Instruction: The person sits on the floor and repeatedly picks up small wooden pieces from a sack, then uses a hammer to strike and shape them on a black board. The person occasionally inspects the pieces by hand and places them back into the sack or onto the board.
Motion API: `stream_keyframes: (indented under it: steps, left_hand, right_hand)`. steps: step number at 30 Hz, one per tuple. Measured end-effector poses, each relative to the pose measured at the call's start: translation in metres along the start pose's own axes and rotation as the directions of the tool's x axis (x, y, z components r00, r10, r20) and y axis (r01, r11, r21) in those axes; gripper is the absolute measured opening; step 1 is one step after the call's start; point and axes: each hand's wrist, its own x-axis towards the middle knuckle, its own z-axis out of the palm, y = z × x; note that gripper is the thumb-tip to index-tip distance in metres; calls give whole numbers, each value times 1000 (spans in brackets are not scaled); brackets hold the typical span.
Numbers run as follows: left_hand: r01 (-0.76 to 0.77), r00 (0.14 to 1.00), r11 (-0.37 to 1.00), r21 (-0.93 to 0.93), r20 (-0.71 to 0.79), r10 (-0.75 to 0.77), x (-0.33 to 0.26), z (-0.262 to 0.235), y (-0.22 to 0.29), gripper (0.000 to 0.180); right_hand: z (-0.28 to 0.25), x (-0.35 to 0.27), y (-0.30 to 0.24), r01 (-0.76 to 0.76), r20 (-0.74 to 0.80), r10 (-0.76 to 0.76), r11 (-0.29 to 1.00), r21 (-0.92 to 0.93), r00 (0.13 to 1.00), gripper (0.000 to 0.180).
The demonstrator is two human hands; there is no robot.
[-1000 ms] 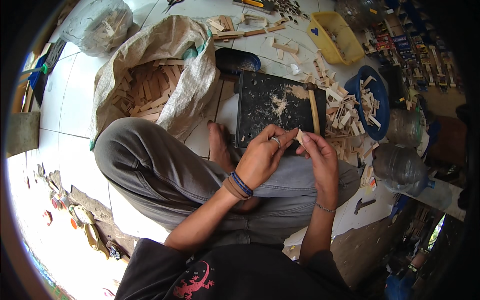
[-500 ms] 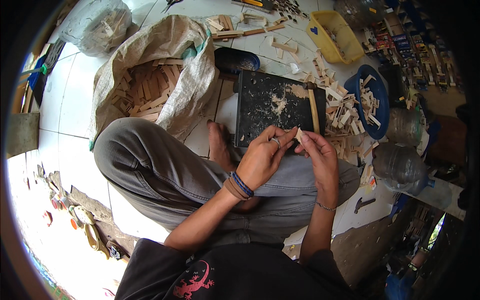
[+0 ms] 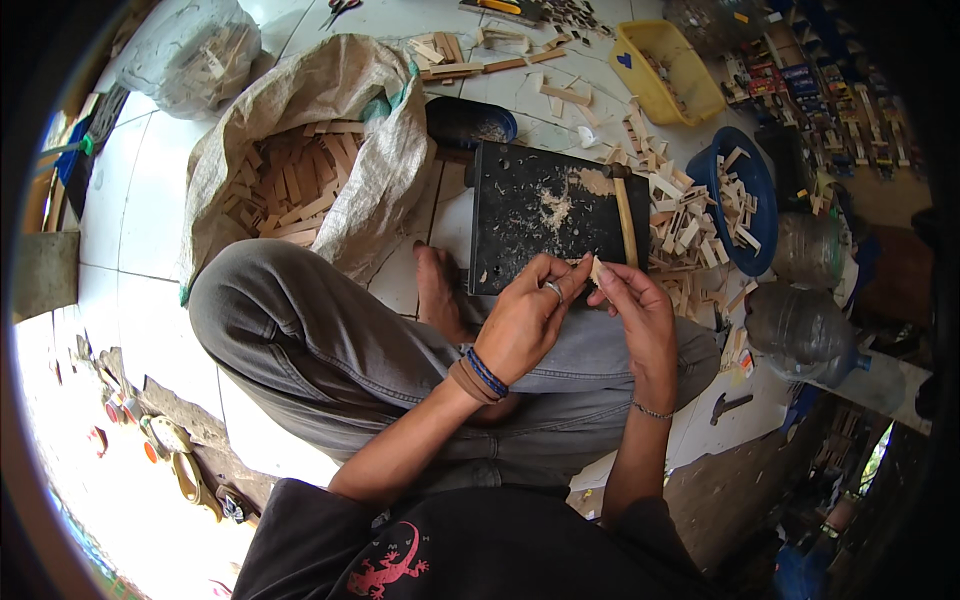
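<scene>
Between finger and thumb of my right hand (image 3: 640,305) is a small pale wooden piece (image 3: 598,270), its end sticking up. My left hand (image 3: 528,312) is closed just beside it, fingertips pressed together close to the piece. What those left fingers pinch is mostly hidden. Both hands are over my lap at the near edge of a black board (image 3: 510,225), which is strewn with wood shavings (image 3: 556,208). A hammer (image 3: 626,220) with a wooden handle lies along the board's right side.
A woven sack (image 3: 385,205) full of wooden strips stands at left. Wooden pieces (image 3: 690,225) are heaped right of the board, beside a blue basin (image 3: 762,235). A yellow tub (image 3: 690,100) is farther back. Another hammer (image 3: 732,405) lies on the floor at right.
Almost nothing differs. The fingers have shifted very slightly around the small wooden piece, and the whole view has tilted a little.
</scene>
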Motion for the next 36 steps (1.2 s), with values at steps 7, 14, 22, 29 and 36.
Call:
stream_keyframes:
  steps: [7,14,22,29,36]
  left_hand:
    - [-9,1000,1000,20,0,9,1,-1,1,51]
    - [6,1000,999,32,-7,-6,4,-3,3,43]
    - [50,999,998,27,-16,-49,8,-7,1,37]
    - [49,998,999,16,-33,-48,7,-5,1,33]
    - [233,963,926,-298,-61,-262,16,-1,-1,14]
  right_hand:
    - [-3,2,-3,-33,49,31,999,32,998,24]
    - [-5,6,5,-11,64,3,992,125,998,16]
    - [2,4,9,48,18,-49,995,93,999,15]
    - [6,-2,9,118,9,-118,993,15,993,14]
    - [11,-5,6,149,-6,-149,989,-20,989,17]
